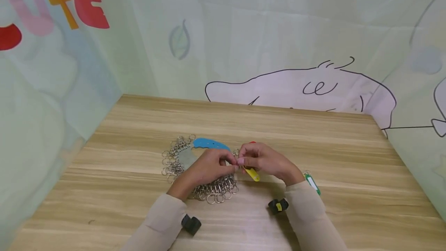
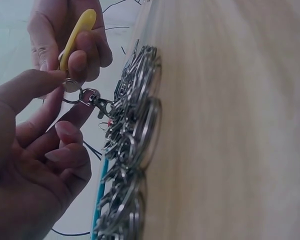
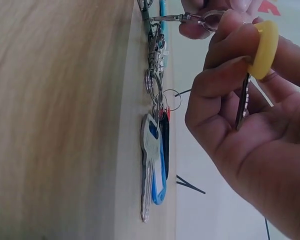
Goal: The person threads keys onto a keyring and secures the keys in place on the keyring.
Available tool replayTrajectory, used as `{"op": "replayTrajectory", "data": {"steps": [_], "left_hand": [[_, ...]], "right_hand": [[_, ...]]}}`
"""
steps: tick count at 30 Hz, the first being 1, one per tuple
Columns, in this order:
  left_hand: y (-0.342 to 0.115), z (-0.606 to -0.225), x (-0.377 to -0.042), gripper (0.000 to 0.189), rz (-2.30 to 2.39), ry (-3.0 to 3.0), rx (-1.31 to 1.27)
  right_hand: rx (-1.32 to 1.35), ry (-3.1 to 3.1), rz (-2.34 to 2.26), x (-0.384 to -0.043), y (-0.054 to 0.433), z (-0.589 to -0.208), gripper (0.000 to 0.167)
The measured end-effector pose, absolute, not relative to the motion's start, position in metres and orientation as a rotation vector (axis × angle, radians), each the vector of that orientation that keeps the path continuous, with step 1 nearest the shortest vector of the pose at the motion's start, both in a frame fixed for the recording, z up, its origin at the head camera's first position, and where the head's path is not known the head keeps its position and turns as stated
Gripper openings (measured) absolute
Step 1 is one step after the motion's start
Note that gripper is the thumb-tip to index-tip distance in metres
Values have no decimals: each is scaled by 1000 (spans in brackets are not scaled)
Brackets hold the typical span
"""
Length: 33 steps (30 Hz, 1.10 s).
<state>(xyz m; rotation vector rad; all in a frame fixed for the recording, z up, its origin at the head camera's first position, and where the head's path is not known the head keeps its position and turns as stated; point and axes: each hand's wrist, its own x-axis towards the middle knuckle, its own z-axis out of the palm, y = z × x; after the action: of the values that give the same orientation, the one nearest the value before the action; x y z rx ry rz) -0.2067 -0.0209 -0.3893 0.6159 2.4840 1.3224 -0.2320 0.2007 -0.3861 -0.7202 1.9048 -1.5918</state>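
My left hand (image 1: 213, 165) pinches a metal split ring (image 2: 72, 91) between thumb and forefinger. That ring hangs from a swivel clasp (image 2: 97, 101), whose other end reaches a cluster of metal clasps and rings (image 1: 219, 189). My right hand (image 1: 266, 162) meets the left fingertips and holds a yellow key tag (image 3: 265, 50) together with a key (image 3: 243, 102) whose toothed blade lies toward the palm. The clasps line a curved piece, partly grey (image 1: 187, 157) and partly blue (image 1: 209, 143), lying on the table. Whether the yellow tag is threaded on the ring is hidden by the fingers.
A silver key (image 3: 151, 145) and a blue key tag (image 3: 160, 187) hang near the clasps. A green key tag (image 1: 313, 184) lies on the wooden table (image 1: 122, 138) beside the right sleeve. Printed fabric walls (image 1: 261, 30) border the table behind and at the sides.
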Motion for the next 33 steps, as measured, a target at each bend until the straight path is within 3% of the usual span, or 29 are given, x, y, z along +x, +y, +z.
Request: {"op": "replayTrajectory", "data": {"steps": [8,16,33], "left_hand": [[-20,-389,-206,37,1412,2432,596],[-19,-389,-206,23,1400,2484,587],[-22,-390,-207,21,1394,2415,592]], "right_hand": [[-680,1940,-1594,-231,196,-387,13],[-638,1980,-1584,-230,196,-383,10],[-784,2090,-1557,-231,200,-381,13]]}}
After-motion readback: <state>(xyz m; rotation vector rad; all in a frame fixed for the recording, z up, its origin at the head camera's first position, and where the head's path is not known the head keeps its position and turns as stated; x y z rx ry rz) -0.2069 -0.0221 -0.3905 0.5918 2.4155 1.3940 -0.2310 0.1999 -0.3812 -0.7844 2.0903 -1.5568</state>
